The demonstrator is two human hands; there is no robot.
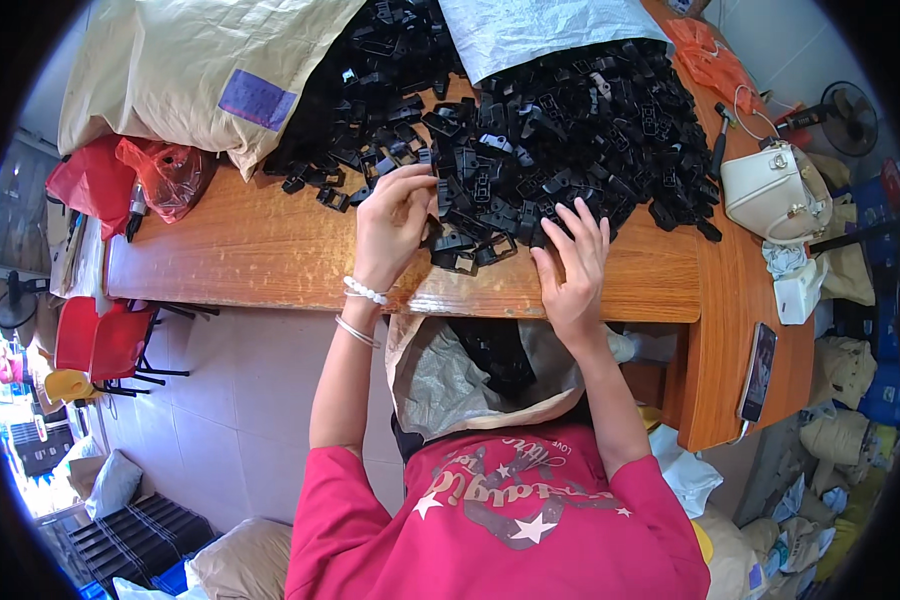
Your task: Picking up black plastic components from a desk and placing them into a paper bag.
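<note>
A large heap of small black plastic parts [580,130] covers the far middle of the wooden table [220,250]. At the heap's near left side, my left hand [395,220] has its fingers bent inward, closed on a black plastic part [443,196] that is partly hidden by the fingers. My right hand [575,270] lies at the near edge of the heap with fingers apart, the fingertips touching black parts. A few loose parts [455,260] lie between my hands near the table's front edge. Below that edge, an open sack [440,385] at my lap holds more black parts.
A tan sack [190,70] and a silvery sack [550,35] stand behind the heap. Red plastic bags [95,180] and a marker [136,212] lie left. At right are a hammer [720,140], a cream handbag [770,190] and a phone [758,372].
</note>
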